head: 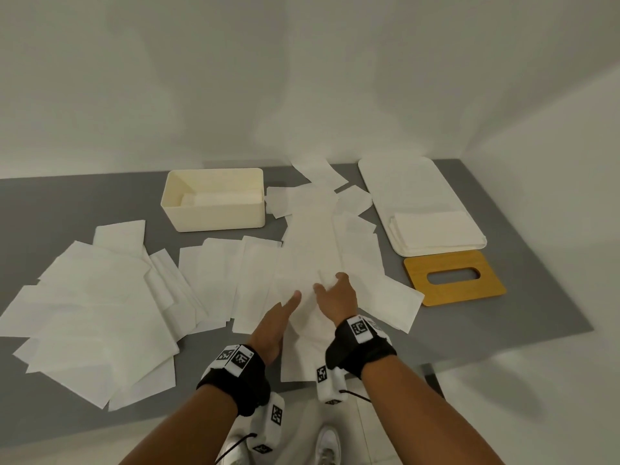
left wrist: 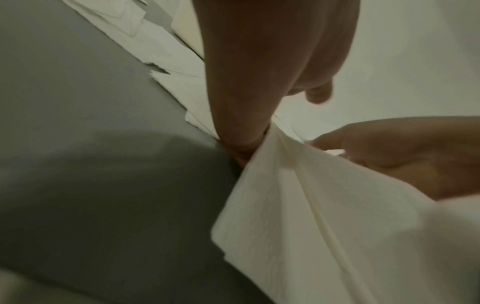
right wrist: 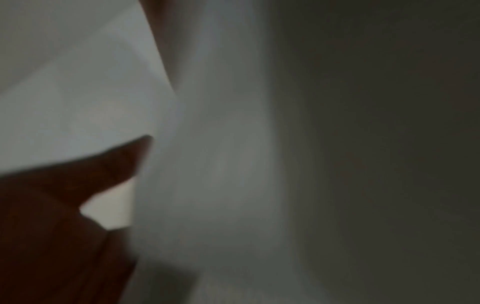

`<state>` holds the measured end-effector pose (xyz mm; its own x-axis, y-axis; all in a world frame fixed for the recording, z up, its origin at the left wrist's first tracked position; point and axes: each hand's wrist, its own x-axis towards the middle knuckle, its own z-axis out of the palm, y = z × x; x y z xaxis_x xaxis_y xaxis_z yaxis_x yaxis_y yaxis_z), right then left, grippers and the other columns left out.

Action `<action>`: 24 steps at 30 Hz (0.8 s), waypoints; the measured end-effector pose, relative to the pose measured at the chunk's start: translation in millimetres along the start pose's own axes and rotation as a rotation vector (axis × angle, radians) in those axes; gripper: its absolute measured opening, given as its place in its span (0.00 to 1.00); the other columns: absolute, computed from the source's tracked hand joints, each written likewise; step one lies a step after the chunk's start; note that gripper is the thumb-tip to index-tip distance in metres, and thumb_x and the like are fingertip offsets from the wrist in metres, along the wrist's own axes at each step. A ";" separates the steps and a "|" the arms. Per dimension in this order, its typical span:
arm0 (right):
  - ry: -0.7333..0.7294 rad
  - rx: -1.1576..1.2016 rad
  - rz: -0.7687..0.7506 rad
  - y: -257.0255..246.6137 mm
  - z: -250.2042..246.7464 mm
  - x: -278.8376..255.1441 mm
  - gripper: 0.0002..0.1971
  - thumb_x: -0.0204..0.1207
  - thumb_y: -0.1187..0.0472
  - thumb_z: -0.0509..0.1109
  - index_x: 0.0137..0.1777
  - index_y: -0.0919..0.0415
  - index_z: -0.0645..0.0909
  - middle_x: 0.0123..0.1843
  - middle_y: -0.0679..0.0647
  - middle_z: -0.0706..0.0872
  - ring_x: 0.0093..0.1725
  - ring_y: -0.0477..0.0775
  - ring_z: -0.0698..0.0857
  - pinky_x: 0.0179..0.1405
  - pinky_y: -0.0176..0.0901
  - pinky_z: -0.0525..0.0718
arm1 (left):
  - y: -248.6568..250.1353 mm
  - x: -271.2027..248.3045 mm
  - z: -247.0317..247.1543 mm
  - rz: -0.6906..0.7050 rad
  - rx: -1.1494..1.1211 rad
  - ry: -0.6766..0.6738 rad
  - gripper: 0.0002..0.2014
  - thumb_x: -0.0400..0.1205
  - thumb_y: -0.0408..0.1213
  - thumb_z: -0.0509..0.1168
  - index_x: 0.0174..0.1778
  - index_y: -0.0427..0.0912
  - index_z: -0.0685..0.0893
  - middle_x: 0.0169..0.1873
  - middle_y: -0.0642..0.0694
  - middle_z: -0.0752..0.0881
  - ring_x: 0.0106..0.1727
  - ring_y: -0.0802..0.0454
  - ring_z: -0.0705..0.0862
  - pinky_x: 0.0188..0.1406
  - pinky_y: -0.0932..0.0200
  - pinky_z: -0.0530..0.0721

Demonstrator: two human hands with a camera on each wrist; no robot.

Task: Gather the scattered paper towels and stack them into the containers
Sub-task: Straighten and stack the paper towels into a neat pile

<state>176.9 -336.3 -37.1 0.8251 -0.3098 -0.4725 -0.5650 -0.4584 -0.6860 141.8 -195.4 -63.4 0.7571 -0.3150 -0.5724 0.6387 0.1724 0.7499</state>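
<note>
Several white paper towels (head: 100,297) lie scattered over the grey table (head: 503,313). Between my hands a folded paper towel (head: 307,333) stands lifted off the pile near the front edge. My right hand (head: 330,285) grips its far end, thumb and fingers curled round it; the right wrist view is blurred, showing a thumb (right wrist: 78,185) against white paper (right wrist: 78,102). My left hand (head: 285,313) lies edge-on with straight fingers against the towel's left side. In the left wrist view its fingers (left wrist: 241,123) press the bunched towel (left wrist: 298,205). A cream box (head: 214,216) holds a few towels.
At the right a white tray (head: 385,176) carries a neat stack of towels (head: 436,226). A wooden lid with a slot (head: 416,273) lies in front of it. The table's front edge runs just below my wrists; shoes and floor show beyond it.
</note>
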 end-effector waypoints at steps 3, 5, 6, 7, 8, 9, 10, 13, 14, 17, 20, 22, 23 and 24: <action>-0.138 -0.136 -0.040 23.3 -17.1 -2.8 0.30 0.72 0.54 0.75 0.72 0.60 0.71 0.68 0.56 0.79 0.66 0.57 0.80 0.61 0.43 0.77 | -4.8 6.0 -1.0 0.050 0.138 0.116 0.15 0.84 0.37 0.64 0.66 0.38 0.82 0.60 0.38 0.88 0.61 0.39 0.86 0.65 0.40 0.82; -0.265 -0.200 -0.037 38.7 -22.4 -6.4 0.22 0.70 0.59 0.77 0.62 0.62 0.78 0.57 0.56 0.83 0.54 0.55 0.84 0.47 0.40 0.80 | -7.9 10.0 -2.4 0.067 0.203 0.203 0.11 0.85 0.32 0.62 0.62 0.38 0.82 0.59 0.37 0.87 0.58 0.40 0.86 0.64 0.42 0.83; -0.298 -0.218 -0.037 45.3 -23.4 -7.5 0.16 0.70 0.61 0.77 0.55 0.64 0.80 0.50 0.56 0.83 0.46 0.53 0.83 0.41 0.39 0.80 | -8.1 11.0 -1.9 0.069 0.204 0.222 0.10 0.85 0.32 0.61 0.61 0.38 0.83 0.58 0.39 0.87 0.58 0.41 0.86 0.63 0.43 0.83; -0.301 -0.210 -0.034 50.3 -24.5 -9.5 0.10 0.70 0.63 0.76 0.47 0.65 0.80 0.44 0.57 0.81 0.41 0.52 0.81 0.36 0.39 0.79 | -7.8 11.1 -0.8 0.063 0.189 0.230 0.09 0.85 0.33 0.61 0.60 0.38 0.83 0.57 0.40 0.88 0.57 0.41 0.86 0.63 0.44 0.83; -0.281 -0.170 -0.020 54.3 -24.6 -10.0 0.08 0.70 0.64 0.74 0.41 0.64 0.77 0.40 0.58 0.77 0.38 0.53 0.77 0.33 0.40 0.78 | -7.5 11.3 0.0 0.056 0.168 0.234 0.09 0.86 0.34 0.62 0.59 0.37 0.83 0.55 0.40 0.88 0.57 0.41 0.86 0.62 0.44 0.83; -0.253 -0.108 0.006 56.6 -25.0 -10.9 0.09 0.69 0.65 0.73 0.36 0.62 0.74 0.38 0.59 0.75 0.36 0.53 0.76 0.30 0.39 0.77 | -6.7 10.4 1.0 0.048 0.150 0.236 0.09 0.86 0.35 0.62 0.57 0.36 0.83 0.54 0.40 0.88 0.56 0.40 0.87 0.62 0.44 0.84; -0.227 -0.044 0.032 58.7 -24.7 -11.1 0.11 0.69 0.66 0.73 0.34 0.60 0.71 0.37 0.60 0.74 0.35 0.53 0.75 0.28 0.39 0.77 | -7.0 10.4 0.8 0.042 0.135 0.234 0.10 0.86 0.37 0.63 0.57 0.36 0.83 0.53 0.39 0.89 0.56 0.40 0.87 0.61 0.44 0.84; -0.217 0.048 0.070 59.4 -22.9 -14.5 0.14 0.69 0.68 0.74 0.32 0.59 0.70 0.34 0.57 0.78 0.32 0.53 0.79 0.26 0.38 0.78 | -7.0 9.3 1.1 0.046 0.127 0.211 0.12 0.85 0.38 0.63 0.60 0.35 0.83 0.55 0.39 0.89 0.57 0.40 0.87 0.62 0.41 0.84; -0.232 0.073 0.069 58.5 -21.1 -16.6 0.13 0.69 0.68 0.74 0.33 0.59 0.71 0.36 0.57 0.80 0.34 0.53 0.80 0.27 0.38 0.80 | -7.4 9.4 1.3 0.053 0.134 0.206 0.12 0.85 0.37 0.64 0.60 0.35 0.82 0.55 0.38 0.89 0.57 0.39 0.87 0.62 0.40 0.84; -0.294 0.116 0.049 54.0 -17.4 -23.6 0.11 0.70 0.67 0.76 0.37 0.61 0.74 0.39 0.58 0.82 0.39 0.54 0.84 0.34 0.43 0.87 | -9.1 9.7 1.1 0.073 0.178 0.198 0.10 0.85 0.33 0.63 0.61 0.38 0.82 0.55 0.39 0.89 0.56 0.38 0.87 0.60 0.39 0.85; -0.249 0.077 0.030 49.1 -25.9 -19.4 0.09 0.75 0.59 0.73 0.36 0.61 0.78 0.36 0.58 0.86 0.36 0.55 0.88 0.41 0.47 0.90 | -10.2 10.0 -2.1 0.081 0.243 0.207 0.07 0.84 0.30 0.62 0.55 0.41 0.82 0.55 0.39 0.88 0.57 0.38 0.86 0.60 0.40 0.85; -0.037 -0.194 -0.089 50.1 -44.6 1.2 0.10 0.79 0.57 0.66 0.40 0.62 0.81 0.43 0.60 0.89 0.45 0.59 0.88 0.51 0.50 0.86 | -9.0 9.3 -5.5 0.073 0.253 0.222 0.06 0.85 0.29 0.62 0.52 0.42 0.83 0.54 0.38 0.88 0.55 0.38 0.86 0.59 0.42 0.84; 0.074 -0.378 -0.139 51.4 -57.0 13.1 0.10 0.81 0.58 0.62 0.47 0.63 0.82 0.51 0.60 0.88 0.53 0.60 0.87 0.55 0.49 0.82 | -8.3 8.6 -7.4 0.066 0.237 0.225 0.07 0.85 0.28 0.61 0.52 0.41 0.83 0.53 0.37 0.88 0.55 0.37 0.86 0.59 0.42 0.84; 0.154 -0.524 -0.163 52.9 -69.8 23.9 0.11 0.82 0.60 0.59 0.56 0.64 0.81 0.58 0.60 0.86 0.59 0.60 0.84 0.58 0.48 0.79 | -7.7 7.4 -9.0 0.059 0.214 0.223 0.07 0.85 0.28 0.61 0.54 0.39 0.83 0.54 0.36 0.88 0.56 0.36 0.86 0.59 0.42 0.84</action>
<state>167.1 -426.1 -46.1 0.9146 -0.3002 -0.2707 -0.3853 -0.8502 -0.3588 143.8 -190.6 -76.4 0.8185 -0.0934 -0.5668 0.5673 -0.0238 0.8232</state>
